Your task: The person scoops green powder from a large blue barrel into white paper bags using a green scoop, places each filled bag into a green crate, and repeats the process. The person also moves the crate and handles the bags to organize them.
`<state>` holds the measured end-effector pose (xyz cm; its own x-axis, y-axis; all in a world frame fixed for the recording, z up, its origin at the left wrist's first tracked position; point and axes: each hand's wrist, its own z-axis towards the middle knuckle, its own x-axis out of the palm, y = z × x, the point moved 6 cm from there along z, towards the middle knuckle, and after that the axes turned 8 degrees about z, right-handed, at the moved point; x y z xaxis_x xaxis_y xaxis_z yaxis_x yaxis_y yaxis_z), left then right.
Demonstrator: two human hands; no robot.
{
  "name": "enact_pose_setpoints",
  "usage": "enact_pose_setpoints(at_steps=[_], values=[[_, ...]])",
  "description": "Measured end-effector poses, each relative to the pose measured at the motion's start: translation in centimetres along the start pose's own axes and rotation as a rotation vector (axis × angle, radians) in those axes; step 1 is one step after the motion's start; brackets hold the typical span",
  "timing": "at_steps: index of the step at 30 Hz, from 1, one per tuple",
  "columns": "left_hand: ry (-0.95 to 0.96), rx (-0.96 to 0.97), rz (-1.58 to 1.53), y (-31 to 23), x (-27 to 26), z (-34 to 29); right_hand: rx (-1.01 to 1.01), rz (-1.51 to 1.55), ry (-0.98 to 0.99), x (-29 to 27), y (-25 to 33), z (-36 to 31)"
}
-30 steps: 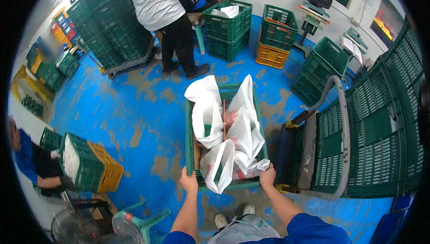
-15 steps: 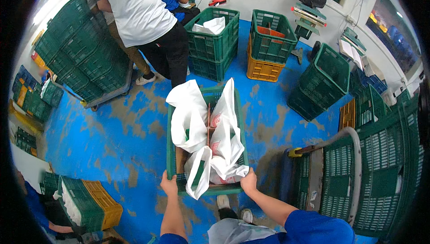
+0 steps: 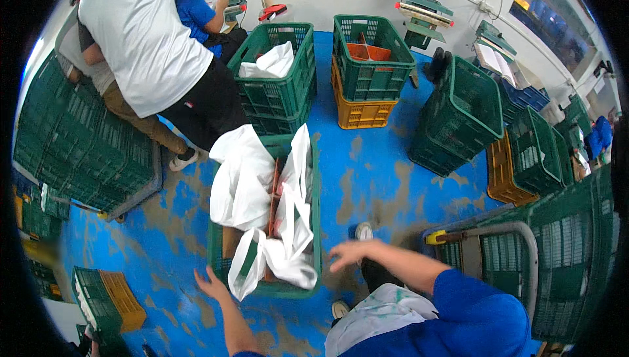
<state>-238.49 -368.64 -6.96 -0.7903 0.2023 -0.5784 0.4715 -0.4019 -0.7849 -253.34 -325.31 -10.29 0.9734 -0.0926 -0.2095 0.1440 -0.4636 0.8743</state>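
A green plastic crate (image 3: 317,219) sits low in front of me, filled with white plastic bags (image 3: 242,183) whose handles stick up. Between the bags runs a thin reddish-brown divider (image 3: 273,190). Beside the crate's near left corner is my left hand (image 3: 213,286), fingers spread; whether a fingertip still touches the rim I cannot tell. My right hand (image 3: 348,253) hangs off the crate's right side, a little blurred, fingers apart with nothing in them.
Stacked crates (image 3: 272,88) with a white bag stand ahead, beside a green crate (image 3: 373,75) on a yellow one. Two people work at far left, one in a white shirt (image 3: 141,36). A trolley handle (image 3: 524,239) and crates flank my right. Tall crates (image 3: 85,140) fill the left.
Both hands have let go of the crate's near corners; my right hand has pulled away from it. The crate now appears farther left in view, and my head has shifted.
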Motion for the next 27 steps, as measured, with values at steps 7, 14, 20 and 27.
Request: enact_pose_setpoints(at_steps=[7,14,20,27], values=[[-0.009,0.12,0.681,-0.7,-3.9,-12.9,0.299,-0.266,-1.211,-44.5,-7.7,-9.0],[-0.303,0.072,0.972,-9.8,-7.3,-9.6,0.811,-0.523,-1.154,-65.6,-13.3,-10.2],[-0.613,0.344,1.121,-20.2,-12.3,-7.3,0.704,-0.752,-1.101,-69.3,-15.8,-8.9],[-0.481,0.274,0.845,-28.5,-9.2,4.9,0.587,-0.904,-1.137,-58.7,-13.8,-10.9]])
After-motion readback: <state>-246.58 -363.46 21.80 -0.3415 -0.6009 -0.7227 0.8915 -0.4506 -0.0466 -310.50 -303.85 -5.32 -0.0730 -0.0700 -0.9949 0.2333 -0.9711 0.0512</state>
